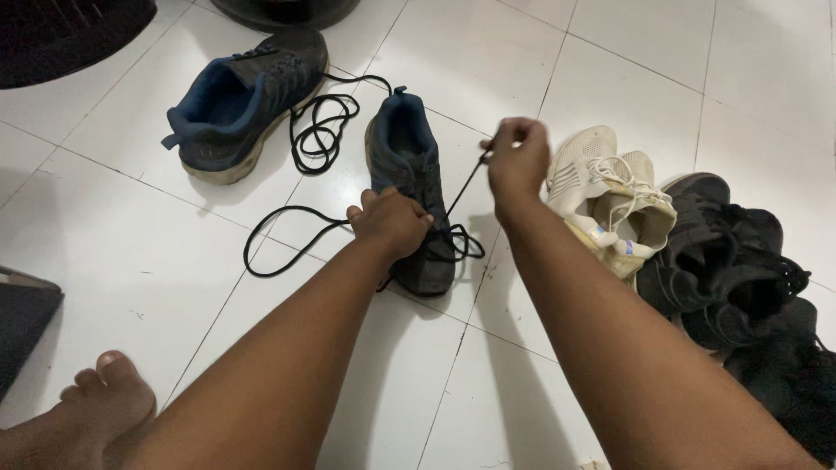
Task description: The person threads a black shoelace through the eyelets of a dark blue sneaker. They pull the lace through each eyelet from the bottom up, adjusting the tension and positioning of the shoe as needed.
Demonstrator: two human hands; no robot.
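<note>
A dark blue-lined running shoe (413, 187) is seen standing on the white tiled floor (610, 78) near the centre of the frame, its heel toward the top and its toe toward the bottom. The left hand (389, 222) is laid over the front part of this shoe, with its fingers curled down and pressed together on the lacing area; what lies under the fingertips cannot be told. The right hand (516, 157) is raised just to the right of the shoe, and a black shoelace (466, 187) is pinched between its thumb and forefinger, while the other fingers are folded in. From the pinch the lace is drawn taut, down and to the left, into the shoe's eyelets. The rest of the lace is seen in loose loops on the tiles to the left of the shoe and above it. A second matching running shoe (239, 100) is set on its sole in the upper left of the frame, well apart from the hands. At the right, a cream-white sneaker (610, 200) is lying on its side, touched by a heap of black shoes (740, 270) toward the right edge. A bare foot (100, 400) is shown at the lower left corner.
</note>
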